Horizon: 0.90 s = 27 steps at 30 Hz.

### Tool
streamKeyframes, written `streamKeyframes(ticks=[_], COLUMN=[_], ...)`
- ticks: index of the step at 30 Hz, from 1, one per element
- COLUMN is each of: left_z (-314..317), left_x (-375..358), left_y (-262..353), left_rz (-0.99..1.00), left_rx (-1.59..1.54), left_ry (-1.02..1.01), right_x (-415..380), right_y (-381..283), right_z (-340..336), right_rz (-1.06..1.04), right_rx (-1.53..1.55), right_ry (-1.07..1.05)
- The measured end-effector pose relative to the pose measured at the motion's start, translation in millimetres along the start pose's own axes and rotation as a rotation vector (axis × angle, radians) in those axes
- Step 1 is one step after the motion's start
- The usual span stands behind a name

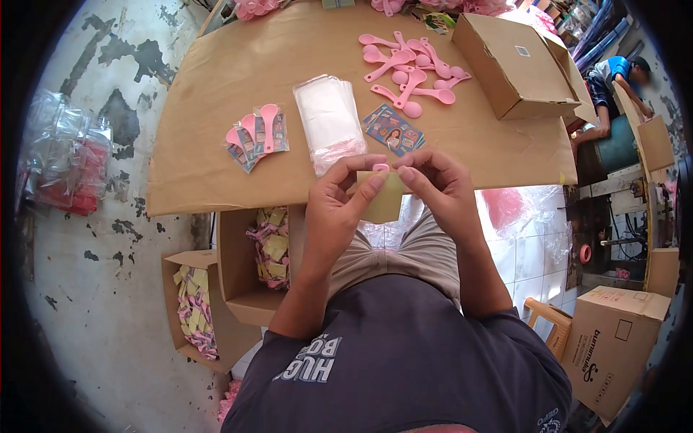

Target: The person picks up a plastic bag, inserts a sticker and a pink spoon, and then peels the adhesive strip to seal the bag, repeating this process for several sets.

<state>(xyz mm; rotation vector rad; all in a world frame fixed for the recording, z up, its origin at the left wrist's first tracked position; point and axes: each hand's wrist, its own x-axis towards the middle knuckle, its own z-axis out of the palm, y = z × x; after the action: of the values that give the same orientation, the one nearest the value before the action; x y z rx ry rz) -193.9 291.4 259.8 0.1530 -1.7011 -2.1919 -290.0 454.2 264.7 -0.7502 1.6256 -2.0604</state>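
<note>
My left hand (pixel 338 193) and my right hand (pixel 442 189) meet at the table's front edge, both closed on a pale yellow card (pixel 382 207). The pink end of a spoon (pixel 380 167) shows at the card's top, between my fingertips; the rest of it is hidden. Just beyond lies a stack of clear plastic bags (pixel 326 115). Printed cards (pixel 393 130) are fanned out beyond my right hand. Farther back is a heap of pink spoons (pixel 411 68). On the left rest several packets (pixel 260 136), each with a pink spoon over a printed card.
A cardboard box (pixel 509 68) stands at the table's (pixel 216 79) back right. Below the left edge, open boxes (pixel 227 270) hold many packets. A large carton (pixel 613 350) and a stool (pixel 552 325) are at lower right. Another person (pixel 617 79) works at far right.
</note>
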Motion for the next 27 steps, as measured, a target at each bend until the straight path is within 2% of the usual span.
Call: streamKeyframes(ticks=[11,16,18,25,27], left_z=[-19,-17,-18,-22,-18], left_x=[-3,-6,-6,-8,-7], left_y=[5,5,2,0,2], left_rz=[0.001,0.091,0.192,0.194,0.185], left_rx=[-0.002,0.007,0.045,0.084,-0.037], left_ry=[0.013,0.028,0.026,-0.023,-0.024], right_x=[6,3,4,4,3], right_y=[-2,-10,-5,-4,-10], right_z=[3,4,1,-9,-9], right_rz=[0.049,-0.043,-0.078,-0.175,-0.191], right_rx=[0.018,-0.003,0.014,-0.047,-0.074], right_ry=[-0.024,-0.048,-0.055,-0.111,-0.114])
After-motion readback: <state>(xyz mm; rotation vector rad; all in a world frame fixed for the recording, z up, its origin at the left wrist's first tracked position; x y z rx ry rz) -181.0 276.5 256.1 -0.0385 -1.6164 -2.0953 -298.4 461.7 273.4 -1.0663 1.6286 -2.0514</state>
